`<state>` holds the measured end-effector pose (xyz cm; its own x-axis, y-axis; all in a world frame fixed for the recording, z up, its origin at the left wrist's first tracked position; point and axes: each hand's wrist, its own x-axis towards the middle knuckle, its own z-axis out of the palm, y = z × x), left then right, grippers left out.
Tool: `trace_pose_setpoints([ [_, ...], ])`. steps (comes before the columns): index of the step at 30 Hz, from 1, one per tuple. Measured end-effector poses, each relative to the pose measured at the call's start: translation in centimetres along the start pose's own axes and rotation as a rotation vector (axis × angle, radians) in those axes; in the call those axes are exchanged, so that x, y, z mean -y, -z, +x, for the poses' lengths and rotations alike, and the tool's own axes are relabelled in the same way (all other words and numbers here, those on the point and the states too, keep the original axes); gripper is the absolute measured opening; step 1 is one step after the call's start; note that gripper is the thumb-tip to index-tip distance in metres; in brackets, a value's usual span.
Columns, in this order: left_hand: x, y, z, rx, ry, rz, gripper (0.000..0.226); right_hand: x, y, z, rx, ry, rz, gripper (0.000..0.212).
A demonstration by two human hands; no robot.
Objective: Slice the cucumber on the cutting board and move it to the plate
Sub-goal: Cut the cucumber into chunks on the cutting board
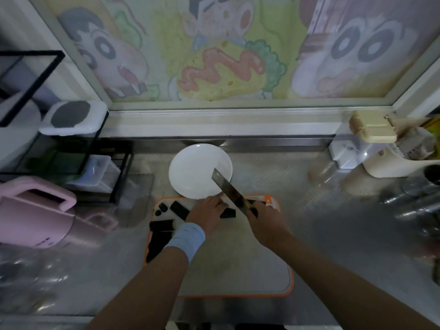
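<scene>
left hand (206,214) at far edge of cutting board (238,270), fingers over a cucumber piece (227,213), grip hidden, can't tell | right hand (264,217) clenched on knife (226,186) handle, blade tip over plate (190,172) | other cucumber pieces (179,210) on board's left side

Dim, soft blur, edges warped, backlit window
</scene>
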<state>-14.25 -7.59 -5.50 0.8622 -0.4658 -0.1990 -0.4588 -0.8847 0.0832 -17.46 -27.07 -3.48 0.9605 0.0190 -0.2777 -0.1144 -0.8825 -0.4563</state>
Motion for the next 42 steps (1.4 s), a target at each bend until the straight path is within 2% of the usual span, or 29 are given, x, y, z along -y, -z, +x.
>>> trace_pose_setpoints([
  [3, -0.2, -0.5, -2.3, -0.017, -0.115, -0.005, 0.05, 0.7, 0.1, -1.6, -0.001, 0.016, -0.006, 0.018],
  [6, -0.4, -1.8, -5.5, -0.032, -0.155, -0.045, 0.052, 1.5, -0.2, -3.0, 0.027, 0.047, -0.002, 0.022],
  [12, -0.3, -4.9, -10.3, -0.225, -0.286, -0.098, 0.034, 2.8, -2.4, -5.8, 0.132, 0.105, -0.036, 0.022],
  [14, -0.9, -5.4, -11.3, -0.299, -0.264, -0.123, 0.031, 3.0, -3.1, -6.6, 0.15, 0.121, -0.076, 0.021],
  [16, -1.3, -5.7, -12.1, -0.369, -0.178, -0.178, 0.035, 3.1, -3.7, -7.3, 0.167, 0.14, -0.105, 0.02],
  [20, -1.8, -6.4, -13.7, -0.458, -0.016, -0.31, 0.031, 2.7, -4.4, -7.9, 0.167, 0.15, -0.127, 0.019],
  [31, -1.7, -6.8, -12.3, -0.48, -0.059, -0.327, 0.028, 2.5, -5.1, -8.3, 0.207, 0.153, -0.104, 0.024],
  [38, -1.6, -7.9, -12.0, -0.461, 0.009, -0.36, 0.02, 4.0, -4.2, -8.7, 0.122, 0.198, -0.1, 0.02],
  [42, -1.5, -8.0, -12.1, -0.477, 0.013, -0.39, 0.024, 5.0, -3.9, -9.4, 0.112, 0.228, -0.122, 0.022],
])
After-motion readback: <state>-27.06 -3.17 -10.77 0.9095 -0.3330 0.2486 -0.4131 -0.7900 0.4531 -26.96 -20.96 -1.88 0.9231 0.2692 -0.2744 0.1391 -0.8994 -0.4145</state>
